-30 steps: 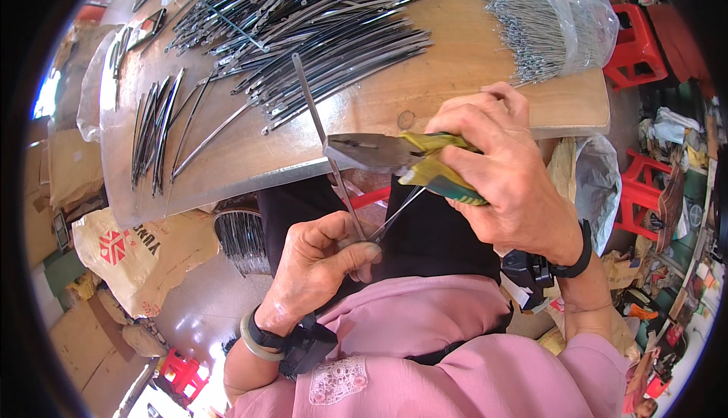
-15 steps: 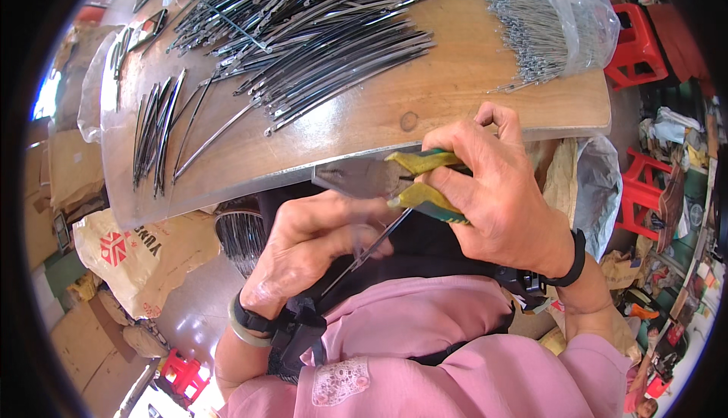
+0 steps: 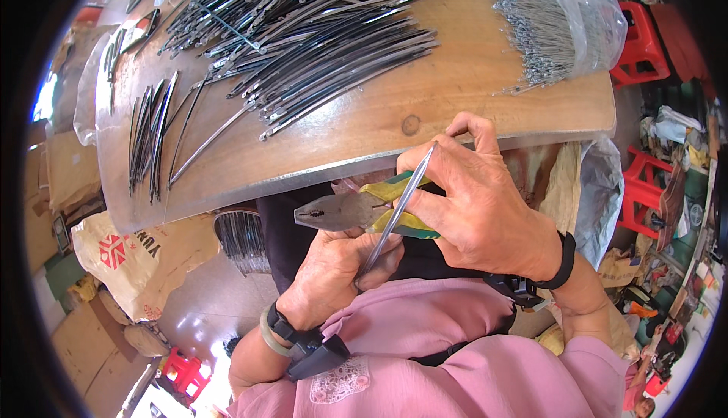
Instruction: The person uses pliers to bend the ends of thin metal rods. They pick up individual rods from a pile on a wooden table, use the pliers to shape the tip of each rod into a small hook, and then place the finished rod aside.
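Note:
My left hand (image 3: 322,270) is closed around the lower end of a thin, shiny metal strip (image 3: 400,204). From there the strip slants up and right, passing in front of the pliers and close to my right fingertips. Combination pliers (image 3: 340,212) with yellow and green handles lie in my right hand (image 3: 493,209). Their grey jaws point left, just above my left hand, and nothing shows between them. Both hands are in front of the table's near edge, above my lap. My left fingertips are partly hidden behind the strip.
A large pile of dark metal strips (image 3: 326,77) covers the wooden table's (image 3: 516,118) far left. A smaller group (image 3: 152,137) lies nearer left. Thin wire pieces in a clear bag (image 3: 595,27) lie far right. Red stools (image 3: 641,190) stand at the right; a printed sack (image 3: 144,262) hangs left.
The strip has swung from below the pliers to upright across them. My left hand has moved down and right, and the pliers have shifted left and down.

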The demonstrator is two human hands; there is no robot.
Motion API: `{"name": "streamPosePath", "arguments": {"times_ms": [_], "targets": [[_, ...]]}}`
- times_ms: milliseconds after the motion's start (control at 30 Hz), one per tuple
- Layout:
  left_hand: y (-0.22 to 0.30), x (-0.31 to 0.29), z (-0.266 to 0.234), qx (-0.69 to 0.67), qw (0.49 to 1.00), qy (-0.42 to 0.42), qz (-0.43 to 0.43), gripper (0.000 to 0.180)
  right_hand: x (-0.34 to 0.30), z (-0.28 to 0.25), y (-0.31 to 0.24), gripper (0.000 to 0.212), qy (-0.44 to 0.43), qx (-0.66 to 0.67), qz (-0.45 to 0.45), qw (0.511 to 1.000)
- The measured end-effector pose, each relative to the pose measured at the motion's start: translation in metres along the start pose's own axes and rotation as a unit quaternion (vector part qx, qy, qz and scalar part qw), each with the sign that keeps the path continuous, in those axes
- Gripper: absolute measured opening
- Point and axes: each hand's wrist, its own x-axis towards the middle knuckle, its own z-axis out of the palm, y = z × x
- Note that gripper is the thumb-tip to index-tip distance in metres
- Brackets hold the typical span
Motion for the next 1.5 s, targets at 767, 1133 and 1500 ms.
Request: {"name": "streamPosePath", "arguments": {"times_ms": [767, 1133, 1500], "targets": [[-0.003, 0.007, 0.015, 0.134, 0.94, 0.103, 0.295, 0.004, -0.039, -0.018, -0.016, 0.029, -0.106, 0.109, 0.125, 0.98], [0.025, -0.007, -0.01, 0.05, 0.936, 0.121, 0.327, 0.008, 0.004, -0.005, -0.003, 0.029, -0.095, 0.173, 0.065, 0.978], [0.054, -0.046, -0.054, 0.111, 0.86, 0.255, 0.427, 0.005, 0.013, -0.067, 0.035, 0.031, -0.057, 0.14, 0.145, 0.978]]}}
